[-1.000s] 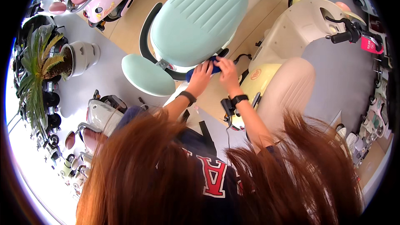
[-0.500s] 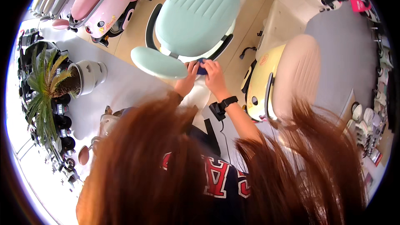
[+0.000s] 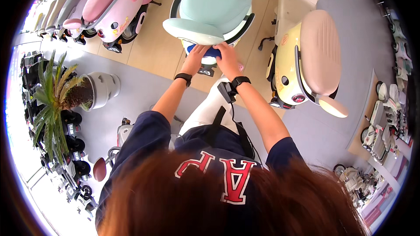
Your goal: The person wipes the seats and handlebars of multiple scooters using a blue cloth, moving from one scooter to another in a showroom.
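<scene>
A mint-green scooter [image 3: 216, 6] stands in front of me, its ribbed seat pointing away. Both my hands press a blue cloth [image 3: 209, 51] against the scooter's rear end, just under the seat's back lip. My left hand [image 3: 195, 57] grips the cloth's left side and my right hand [image 3: 227, 59] holds its right side. Each wrist wears a black band. My long reddish hair fills the lower part of the view.
A pink scooter [image 3: 114, 4] stands to the left, a cream one with a beige seat [image 3: 308, 57] to the right. A potted palm in a white pot [image 3: 72, 91] sits on the grey floor at left, with small model scooters along the window edge.
The view has shifted closer to the mint scooter's rear. My hands stay together on the blue cloth and have moved slightly along the back of the scooter.
</scene>
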`<state>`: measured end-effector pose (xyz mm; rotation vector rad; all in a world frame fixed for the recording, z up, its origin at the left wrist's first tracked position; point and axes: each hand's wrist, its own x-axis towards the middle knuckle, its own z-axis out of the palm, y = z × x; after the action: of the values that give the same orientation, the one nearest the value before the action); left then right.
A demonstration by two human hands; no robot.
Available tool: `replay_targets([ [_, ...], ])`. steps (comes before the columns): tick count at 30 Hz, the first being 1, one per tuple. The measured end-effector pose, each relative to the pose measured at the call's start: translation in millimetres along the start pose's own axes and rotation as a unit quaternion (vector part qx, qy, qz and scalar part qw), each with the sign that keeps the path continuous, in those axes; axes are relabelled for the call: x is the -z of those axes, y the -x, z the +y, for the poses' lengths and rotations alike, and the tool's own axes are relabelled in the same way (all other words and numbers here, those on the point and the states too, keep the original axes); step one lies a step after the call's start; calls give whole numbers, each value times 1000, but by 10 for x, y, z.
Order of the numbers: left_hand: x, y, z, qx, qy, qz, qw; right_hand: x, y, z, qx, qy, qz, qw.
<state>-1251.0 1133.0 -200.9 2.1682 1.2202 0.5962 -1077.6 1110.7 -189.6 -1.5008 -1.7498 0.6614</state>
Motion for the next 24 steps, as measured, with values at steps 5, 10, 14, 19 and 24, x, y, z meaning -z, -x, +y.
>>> replay_targets([
  [5, 332, 477, -78, -38, -5, 13, 999, -154, 211, -352, -34, -63, -78, 994],
  [10, 927, 583, 318, -83, -32, 135, 987, 259, 60, -1193, 152, -35, 16, 988],
  [14, 1290, 119, 629, -123, -104, 303, 939, 535, -439, -1594, 280, 31, 79, 956],
  [19, 707, -45, 345, -48, 41, 324, 944, 295, -564, -1174, 292, 58, 7, 955],
  [24, 271, 49, 405, 28, 82, 377, 922, 170, -449, -1064, 316, 110, -4, 942],
])
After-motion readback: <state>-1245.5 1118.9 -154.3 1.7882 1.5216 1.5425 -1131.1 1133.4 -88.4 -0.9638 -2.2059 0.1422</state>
